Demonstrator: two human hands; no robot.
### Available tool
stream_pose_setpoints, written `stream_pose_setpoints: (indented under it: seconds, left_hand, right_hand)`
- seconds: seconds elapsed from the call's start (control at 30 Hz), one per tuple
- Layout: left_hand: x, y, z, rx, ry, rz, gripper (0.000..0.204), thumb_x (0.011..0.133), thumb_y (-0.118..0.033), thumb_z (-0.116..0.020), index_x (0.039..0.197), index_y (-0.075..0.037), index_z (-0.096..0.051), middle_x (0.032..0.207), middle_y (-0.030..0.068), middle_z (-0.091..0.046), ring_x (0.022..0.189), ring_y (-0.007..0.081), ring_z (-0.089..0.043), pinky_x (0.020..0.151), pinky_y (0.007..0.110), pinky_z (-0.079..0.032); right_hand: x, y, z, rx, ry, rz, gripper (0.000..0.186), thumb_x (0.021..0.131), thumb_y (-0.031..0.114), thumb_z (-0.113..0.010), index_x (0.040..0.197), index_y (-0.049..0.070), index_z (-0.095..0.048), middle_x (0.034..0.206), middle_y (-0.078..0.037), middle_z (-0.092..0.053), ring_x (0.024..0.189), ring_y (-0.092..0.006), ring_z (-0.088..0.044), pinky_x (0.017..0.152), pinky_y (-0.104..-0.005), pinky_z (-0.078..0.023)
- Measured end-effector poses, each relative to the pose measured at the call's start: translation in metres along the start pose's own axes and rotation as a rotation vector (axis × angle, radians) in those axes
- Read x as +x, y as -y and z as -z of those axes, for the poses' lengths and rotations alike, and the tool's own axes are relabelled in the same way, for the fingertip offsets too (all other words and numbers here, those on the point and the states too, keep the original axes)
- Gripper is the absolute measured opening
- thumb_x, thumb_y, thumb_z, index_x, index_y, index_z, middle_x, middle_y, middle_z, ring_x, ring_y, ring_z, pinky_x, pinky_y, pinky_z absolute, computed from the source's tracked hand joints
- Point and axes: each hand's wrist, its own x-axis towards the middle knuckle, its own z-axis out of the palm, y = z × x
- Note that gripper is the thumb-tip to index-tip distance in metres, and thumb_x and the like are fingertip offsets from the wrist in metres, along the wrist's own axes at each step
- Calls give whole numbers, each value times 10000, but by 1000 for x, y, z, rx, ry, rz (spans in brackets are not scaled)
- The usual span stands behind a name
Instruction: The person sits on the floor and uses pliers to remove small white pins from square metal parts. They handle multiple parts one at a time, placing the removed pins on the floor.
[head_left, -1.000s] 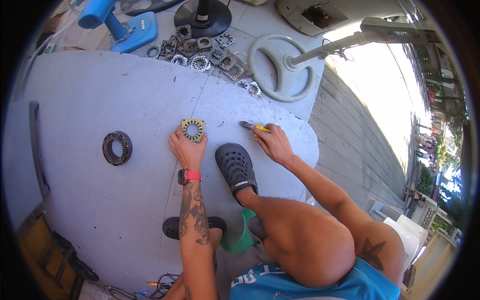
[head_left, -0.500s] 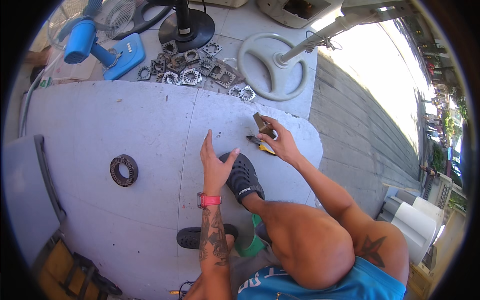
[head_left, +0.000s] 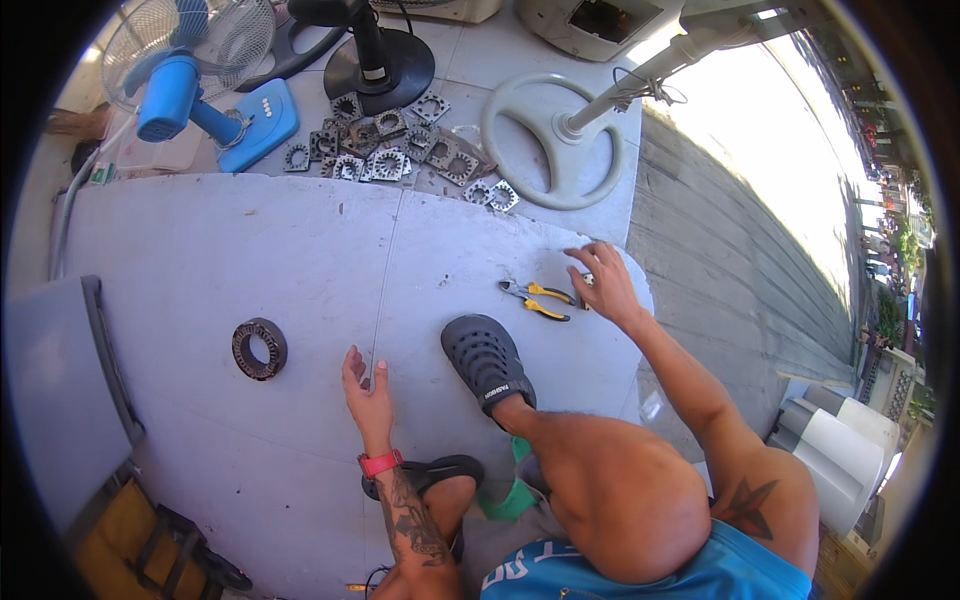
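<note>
My right hand (head_left: 608,282) is at the right part of the pale board, its fingers apart and slightly curled. Just under it a small brownish block (head_left: 587,290) shows in part, mostly covered by the hand. Beside the block lies a pair of diagonal cutters (head_left: 540,297) with yellow and black handles, jaws pointing left. My left hand (head_left: 368,400), with a red watch on the wrist, hovers over the board with nothing in it, thumb and fingers apart. Farther left a dark slotted ring, like a motor stator core (head_left: 259,349), rests on the board.
Square metal plates with round toothed holes (head_left: 388,165) lie piled beyond the board. Around them stand a blue fan (head_left: 257,125), a black round base (head_left: 378,70) and a grey wheel-shaped base (head_left: 553,140). My foot in a black clog (head_left: 484,358) rests between my hands.
My right hand has moved right and down and has let go of the brownish block beside the cutters. My left hand has drawn back toward me and to the left.
</note>
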Motion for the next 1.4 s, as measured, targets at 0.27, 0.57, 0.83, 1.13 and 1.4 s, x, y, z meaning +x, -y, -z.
stream_pose_setpoints:
  seconds: [0.27, 0.57, 0.83, 1.13, 1.4]
  left_hand:
    - [50, -32, 13, -85, 36, -107, 581, 1003, -241, -697, 1515, -74, -480, 1388, 177, -606, 1217, 266, -611, 1004, 403, -491]
    - [64, -36, 29, -87, 130, 45, 523, 1020, -197, -674, 1498, -73, -502, 1313, 166, -651, 1131, 190, -631, 966, 337, -500]
    - [52, -38, -6, -245, 279, 128, 456, 1034, -176, -657, 1451, -33, -542, 1298, 140, -655, 1145, 174, -625, 1000, 311, -486]
    - [34, -76, -23, -454, 295, 141, 485, 1068, -290, -588, 1463, -16, -521, 1327, 149, -626, 1174, 212, -631, 1016, 356, -498]
    - [57, -92, -74, -1650, 359, 229, 651, 1043, -556, -504, 1444, -45, -535, 1356, 215, -586, 1302, 332, -551, 1098, 484, -448]
  right_hand:
    - [219, -62, -119, 113, 526, -105, 359, 933, 176, -607, 1278, 122, -686, 1159, -215, -708, 1079, -381, -665, 946, -474, -518]
    - [240, -71, -211, -147, 1014, -71, 802, 872, -17, -564, 1561, 373, -435, 1298, -198, -679, 1202, -357, -662, 973, -476, -534]
    - [239, -51, -206, -165, 791, -188, 586, 840, 213, -784, 1396, 323, -637, 1303, -137, -700, 1181, -319, -686, 1001, -466, -546]
    - [241, 1, -105, 318, 331, -259, 401, 810, 234, -774, 1200, 148, -744, 1053, -203, -745, 976, -357, -716, 891, -446, -547]
    - [148, 179, -25, 359, 529, 530, 463, 853, 199, -760, 1306, 180, -668, 1010, -107, -707, 1069, -329, -648, 946, -453, -469]
